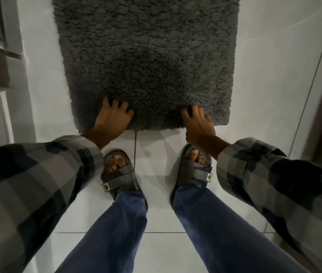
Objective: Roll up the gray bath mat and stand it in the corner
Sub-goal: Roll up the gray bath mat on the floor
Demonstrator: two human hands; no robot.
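White floor tiles [156, 209] with thin dark grout lines fill the lower part of the view. Nearest the camera, two legs in blue trousers [116, 229] lead down to gray slide sandals [119, 174] planted on the tiles, toes pointing toward the mat. Plaid sleeves [37, 174] reach in from both sides. Just past the sandals, the left hand [112, 120] and the right hand [198, 124] sit on the near edge of the gray bath mat [146, 62], well apart from each other. Each grip is curled over that edge, fingers [125, 106] spread and pressed into the shaggy pile; whether either thumb is tucked beneath cannot be told. Beyond the hands, the mat lies flat and unrolled on the floor, stretching away to the top of the view. A white wall edge [26, 62] stands beside it on the left.
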